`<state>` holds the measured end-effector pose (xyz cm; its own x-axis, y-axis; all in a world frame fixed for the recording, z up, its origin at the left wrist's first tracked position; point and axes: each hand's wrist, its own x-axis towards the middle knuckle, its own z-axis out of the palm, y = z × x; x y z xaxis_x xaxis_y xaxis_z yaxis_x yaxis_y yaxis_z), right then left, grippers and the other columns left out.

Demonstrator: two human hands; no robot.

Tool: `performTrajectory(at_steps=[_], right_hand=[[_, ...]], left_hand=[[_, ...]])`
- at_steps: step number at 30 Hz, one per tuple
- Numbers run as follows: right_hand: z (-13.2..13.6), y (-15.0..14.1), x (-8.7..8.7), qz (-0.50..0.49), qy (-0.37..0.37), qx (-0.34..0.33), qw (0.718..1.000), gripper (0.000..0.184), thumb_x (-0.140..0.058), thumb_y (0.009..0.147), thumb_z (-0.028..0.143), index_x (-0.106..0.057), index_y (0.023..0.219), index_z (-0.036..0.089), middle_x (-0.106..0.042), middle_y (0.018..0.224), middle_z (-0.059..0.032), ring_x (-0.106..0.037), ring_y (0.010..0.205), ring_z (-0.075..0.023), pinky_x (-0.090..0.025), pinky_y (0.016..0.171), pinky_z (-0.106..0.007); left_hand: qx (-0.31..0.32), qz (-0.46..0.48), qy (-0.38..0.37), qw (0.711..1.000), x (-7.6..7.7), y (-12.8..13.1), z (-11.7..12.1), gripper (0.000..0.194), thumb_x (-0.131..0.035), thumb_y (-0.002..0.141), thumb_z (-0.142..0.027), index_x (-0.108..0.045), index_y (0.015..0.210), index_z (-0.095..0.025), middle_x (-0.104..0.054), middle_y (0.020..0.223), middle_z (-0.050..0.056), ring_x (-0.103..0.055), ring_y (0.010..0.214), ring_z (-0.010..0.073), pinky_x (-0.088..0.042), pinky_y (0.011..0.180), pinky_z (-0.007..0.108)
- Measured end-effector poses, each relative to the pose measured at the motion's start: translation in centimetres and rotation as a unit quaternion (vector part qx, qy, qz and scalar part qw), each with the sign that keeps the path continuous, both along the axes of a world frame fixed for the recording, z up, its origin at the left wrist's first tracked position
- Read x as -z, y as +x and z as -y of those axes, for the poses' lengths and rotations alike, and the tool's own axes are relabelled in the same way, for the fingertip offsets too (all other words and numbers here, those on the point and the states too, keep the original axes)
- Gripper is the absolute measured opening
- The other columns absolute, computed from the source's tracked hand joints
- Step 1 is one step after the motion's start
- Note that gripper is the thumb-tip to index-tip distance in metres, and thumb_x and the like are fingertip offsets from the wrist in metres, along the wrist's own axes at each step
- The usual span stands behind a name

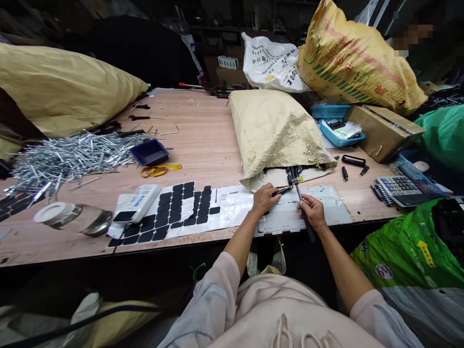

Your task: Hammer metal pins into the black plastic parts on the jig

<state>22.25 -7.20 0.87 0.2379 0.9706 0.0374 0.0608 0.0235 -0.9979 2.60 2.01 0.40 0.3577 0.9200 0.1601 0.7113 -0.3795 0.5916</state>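
My right hand (313, 210) is closed around the dark grip of a small hammer (299, 191). Its metal shaft points away from me and ends in a yellowish head. To the left of it, my left hand (264, 199) pinches a slim black part (282, 191) close to the hammer head. Both hands are over a grey board (328, 205) at the table's front edge. Just beyond them lies a beige woven sack (275, 130), its mouth toward me and black pieces (295, 171) showing in the opening.
Left on the table (203, 130) are a heap of metal rods (79, 154), a dark blue tray (149, 152), a jar (76, 217) and a white device (137, 204) on a sheet of black stickers (170, 208). At right stand a calculator (400, 190), a cardboard box (384, 130) and blue baskets (340, 135).
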Motion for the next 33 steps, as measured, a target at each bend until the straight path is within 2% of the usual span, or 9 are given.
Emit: performTrajectory(at_steps=[4, 7, 12, 16, 23, 29, 33], right_hand=[[0.1, 0.0, 0.5, 0.015, -0.003, -0.015, 1.0, 0.045, -0.067, 0.077, 0.042, -0.067, 0.111, 0.013, -0.063, 0.062, 0.0034, -0.052, 0.041, -0.011, -0.046, 0.043, -0.026], [0.2, -0.1, 0.7, 0.019, -0.016, -0.033, 0.999, 0.045, -0.069, 0.075, 0.042, -0.068, 0.111, 0.013, -0.061, 0.062, 0.0038, -0.052, 0.042, -0.0104, -0.046, 0.042, -0.025], [0.1, -0.1, -0.4, 0.015, -0.045, -0.044, 0.998, 0.046, -0.069, 0.075, 0.043, -0.069, 0.109, 0.012, -0.061, 0.06, 0.0036, -0.05, 0.04, -0.0104, -0.045, 0.041, -0.025], [0.3, -0.1, -1.4, 0.029, -0.035, -0.05, 0.998, 0.045, -0.067, 0.077, 0.041, -0.07, 0.112, 0.013, -0.064, 0.063, 0.002, -0.052, 0.042, -0.0112, -0.047, 0.044, -0.026], [0.5, -0.4, -0.5, 0.082, -0.053, -0.072, 0.993, 0.048, -0.067, 0.079, 0.043, -0.07, 0.114, 0.01, -0.061, 0.062, 0.0024, -0.051, 0.042, -0.0109, -0.045, 0.044, -0.025], [0.5, -0.9, -1.2, 0.083, -0.015, -0.08, 0.993, 0.045, -0.066, 0.081, 0.041, -0.07, 0.117, 0.013, -0.064, 0.066, 0.0013, -0.052, 0.044, -0.0108, -0.047, 0.046, -0.026], [0.5, -1.3, -0.8, 0.094, -0.046, -0.101, 0.989, 0.045, -0.067, 0.079, 0.04, -0.071, 0.114, 0.012, -0.061, 0.062, 0.0028, -0.051, 0.042, -0.0108, -0.044, 0.043, -0.025]], left_hand=[[0.046, 0.019, -0.011, 0.999, 0.2, -0.7, -1.2, 0.019, -0.069, 0.081, -0.031, -0.08, 0.096, -0.028, -0.067, 0.088, 0.0, -0.063, 0.081, 0.0149, -0.046, 0.069, 0.025], [0.058, 0.05, -0.01, 0.997, 0.5, -1.0, -1.7, 0.018, -0.069, 0.08, -0.028, -0.081, 0.094, -0.026, -0.066, 0.084, 0.0, -0.063, 0.077, 0.0134, -0.046, 0.07, 0.025], [0.047, 0.075, -0.014, 0.996, 0.7, -0.8, -1.6, 0.02, -0.071, 0.079, -0.027, -0.081, 0.095, -0.026, -0.065, 0.081, -0.001, -0.062, 0.075, 0.0127, -0.044, 0.067, 0.024], [0.038, 0.073, -0.018, 0.996, 0.5, -0.8, -1.4, 0.019, -0.072, 0.077, -0.028, -0.082, 0.094, -0.025, -0.066, 0.082, 0.0, -0.062, 0.076, 0.0132, -0.043, 0.066, 0.024], [0.04, 0.072, -0.018, 0.996, 0.5, -0.8, -1.4, 0.02, -0.072, 0.076, -0.03, -0.082, 0.094, -0.026, -0.068, 0.084, -0.001, -0.063, 0.077, 0.0131, -0.041, 0.063, 0.024], [0.02, 0.067, -0.023, 0.997, 0.6, -0.6, -1.5, 0.018, -0.073, 0.075, -0.029, -0.081, 0.09, -0.024, -0.069, 0.086, 0.0, -0.063, 0.079, 0.0141, -0.041, 0.064, 0.025], [0.015, 0.056, -0.038, 0.998, 0.2, -0.5, -1.4, 0.013, -0.072, 0.075, -0.032, -0.08, 0.083, -0.024, -0.067, 0.084, 0.0, -0.061, 0.077, 0.0147, -0.041, 0.064, 0.025]])
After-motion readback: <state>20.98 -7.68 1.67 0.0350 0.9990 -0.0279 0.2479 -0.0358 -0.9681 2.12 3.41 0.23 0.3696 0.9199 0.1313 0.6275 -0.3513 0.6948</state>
